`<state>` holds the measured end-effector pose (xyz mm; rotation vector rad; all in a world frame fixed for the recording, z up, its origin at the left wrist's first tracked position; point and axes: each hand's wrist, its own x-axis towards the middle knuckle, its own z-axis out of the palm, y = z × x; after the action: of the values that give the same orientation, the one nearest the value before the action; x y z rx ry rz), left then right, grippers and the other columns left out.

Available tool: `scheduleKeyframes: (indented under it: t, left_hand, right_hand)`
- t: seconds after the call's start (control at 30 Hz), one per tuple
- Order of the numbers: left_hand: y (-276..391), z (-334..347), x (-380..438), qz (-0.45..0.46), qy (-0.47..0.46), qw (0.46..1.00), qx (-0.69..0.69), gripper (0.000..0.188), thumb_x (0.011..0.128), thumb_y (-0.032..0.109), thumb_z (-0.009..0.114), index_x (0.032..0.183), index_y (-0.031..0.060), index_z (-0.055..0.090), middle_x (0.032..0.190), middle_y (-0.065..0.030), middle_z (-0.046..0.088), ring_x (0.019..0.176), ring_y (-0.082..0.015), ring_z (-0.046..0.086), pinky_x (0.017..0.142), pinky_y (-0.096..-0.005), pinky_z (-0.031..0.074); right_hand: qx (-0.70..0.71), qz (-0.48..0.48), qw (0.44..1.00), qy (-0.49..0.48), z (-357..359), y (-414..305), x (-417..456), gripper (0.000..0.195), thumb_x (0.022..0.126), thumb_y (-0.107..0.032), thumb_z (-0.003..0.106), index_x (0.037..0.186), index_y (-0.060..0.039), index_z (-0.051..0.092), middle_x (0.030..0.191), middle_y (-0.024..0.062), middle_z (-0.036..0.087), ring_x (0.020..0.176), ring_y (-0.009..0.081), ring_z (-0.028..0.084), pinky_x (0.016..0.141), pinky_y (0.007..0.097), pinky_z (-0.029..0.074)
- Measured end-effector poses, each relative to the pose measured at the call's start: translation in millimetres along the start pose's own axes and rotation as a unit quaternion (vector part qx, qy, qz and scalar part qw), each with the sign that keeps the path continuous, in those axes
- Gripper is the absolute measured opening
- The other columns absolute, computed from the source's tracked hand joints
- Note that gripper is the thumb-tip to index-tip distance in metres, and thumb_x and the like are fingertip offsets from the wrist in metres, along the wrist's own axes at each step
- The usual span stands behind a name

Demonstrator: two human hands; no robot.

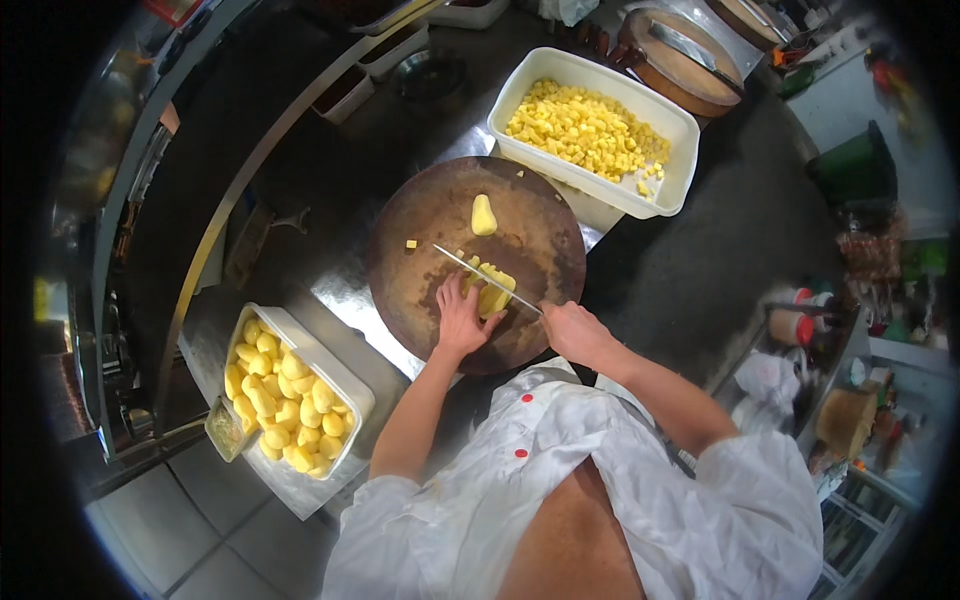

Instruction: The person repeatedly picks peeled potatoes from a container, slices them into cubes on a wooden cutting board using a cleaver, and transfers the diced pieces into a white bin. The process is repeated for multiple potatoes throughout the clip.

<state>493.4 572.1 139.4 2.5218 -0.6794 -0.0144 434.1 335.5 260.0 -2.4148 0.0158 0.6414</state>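
Note:
On the round wooden chopping block (405, 202), my left hand (461, 319) steadies a partly cut peeled potato (495, 296) with its fingertips. My right hand (577, 330) grips the handle of a kitchen knife (517, 296), whose blade lies across the potato and points to the upper left. Beyond the blade, a larger peeled potato piece (484, 216) rests on the block. A small potato cube (411, 244) sits to the left. The knife handle is mostly hidden in my hand.
A white plastic tub of diced potato (585, 131) stands beyond the block. At the lower left is a tub of whole peeled potatoes (289, 397), with a small container (227, 429) beside it. Another round chopping block (679, 64) bears a cleaver (694, 52) at the upper right.

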Motion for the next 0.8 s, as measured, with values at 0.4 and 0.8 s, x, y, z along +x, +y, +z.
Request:
scheduleKeyframes:
  t: [0.4,0.8]
  left_hand:
    - [-3.7,-8.4,-6.6,0.003,-0.004,1.000,-0.004,0.070,0.078,0.038,0.084,0.136,0.0101,0.058,0.146,-0.0228,0.041,0.138,-0.0464,0.035,0.114,-0.0580,0.031]
    - [-13.5,-7.9,-11.0,0.019,0.004,1.000,0.000,0.065,0.078,0.045,0.082,0.128,0.0101,0.060,0.146,-0.0224,0.043,0.139,-0.0447,0.036,0.114,-0.0592,0.027]
  right_hand:
    - [0.006,-0.004,0.999,-0.032,3.5,-16.1,-12.0,0.020,0.091,-0.004,0.053,0.107,0.0048,0.059,0.089,0.0310,0.069,0.087,0.0506,0.069,0.076,0.0579,0.056]
    - [0.003,-0.008,1.000,0.005,16.4,-12.2,7.8,0.024,0.102,-0.018,0.056,0.111,0.0032,0.062,0.085,0.0317,0.068,0.085,0.0513,0.068,0.077,0.0591,0.055]
